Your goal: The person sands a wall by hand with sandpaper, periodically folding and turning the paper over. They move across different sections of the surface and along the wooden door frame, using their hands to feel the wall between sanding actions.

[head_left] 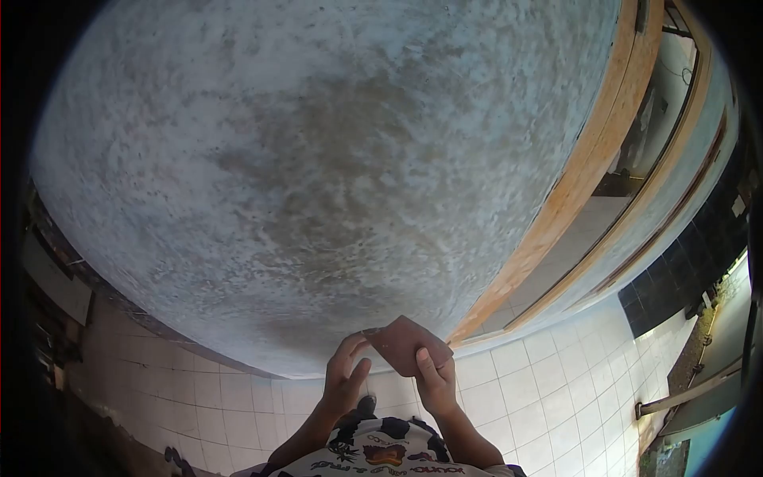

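A reddish-brown sheet of sandpaper point(400, 343) is in front of me at waist height, close to the wall. My right hand point(435, 380) grips its right part, thumb pressed flat on the near face and the fingers hidden behind. On the other side, my left hand point(344, 375) is raised with thumb and fingers apart, its fingertips right by the sheet's left corner. Beyond both hands rises the wall point(318, 175), pale blue-grey with darker, worn-looking patches.
A bare wooden door frame point(548, 219) borders the wall on the right, with an opening beside it. White tiles cover the floor point(517, 389). Dark tiles point(675, 274) and a wooden bar point(675, 397) show at the far right. One dark shoe point(366, 405) shows below me.
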`<action>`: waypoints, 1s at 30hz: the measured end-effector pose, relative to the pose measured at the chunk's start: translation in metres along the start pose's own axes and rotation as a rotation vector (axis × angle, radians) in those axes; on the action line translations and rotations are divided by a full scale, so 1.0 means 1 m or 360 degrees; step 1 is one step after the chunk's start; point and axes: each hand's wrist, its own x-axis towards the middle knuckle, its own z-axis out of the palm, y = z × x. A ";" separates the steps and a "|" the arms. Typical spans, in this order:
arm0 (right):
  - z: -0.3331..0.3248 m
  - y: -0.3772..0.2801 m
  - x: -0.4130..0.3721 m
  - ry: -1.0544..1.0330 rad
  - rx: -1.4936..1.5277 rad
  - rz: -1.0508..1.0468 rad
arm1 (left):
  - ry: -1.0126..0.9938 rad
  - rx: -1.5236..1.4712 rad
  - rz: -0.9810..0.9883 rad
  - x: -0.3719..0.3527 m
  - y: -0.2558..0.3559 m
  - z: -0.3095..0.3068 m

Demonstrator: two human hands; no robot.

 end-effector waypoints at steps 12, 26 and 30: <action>-0.147 0.015 -0.082 -0.0921 0.0912 0.0208 | 0.0003 -0.0841 -0.0507 -0.028 -0.004 0.073; -0.098 -0.031 -0.053 -0.0248 -0.0321 -0.0204 | 0.0295 0.0641 -0.0040 -0.013 0.020 0.128; -0.099 -0.026 -0.009 0.0135 -0.0648 -0.0629 | 0.0565 0.0910 0.0222 -0.009 0.009 0.097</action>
